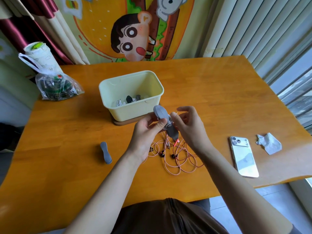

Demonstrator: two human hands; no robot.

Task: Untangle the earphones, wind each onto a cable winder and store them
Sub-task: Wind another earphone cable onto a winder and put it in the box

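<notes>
My left hand (pixel 146 131) grips a grey cable winder (pixel 162 114) held above the table, its two flaps spread open. My right hand (pixel 187 125) pinches a cable at the winder's middle, thumb against it. Below both hands a pink-orange earphone cable (pixel 179 159) lies in loose tangled loops on the table, with two dark earbuds among them. A second grey winder (pixel 106 152) lies closed on the table to the left. The cream storage box (pixel 152 105) stands behind my hands and holds white earphones wound on dark winders.
A white phone (pixel 244 157) lies face down at the right, with a crumpled tissue (pixel 269 143) beyond it. A clear plastic bag (pixel 55 86) and a white cup (pixel 40 53) sit at the table's far left corner. The table edge runs close to my body.
</notes>
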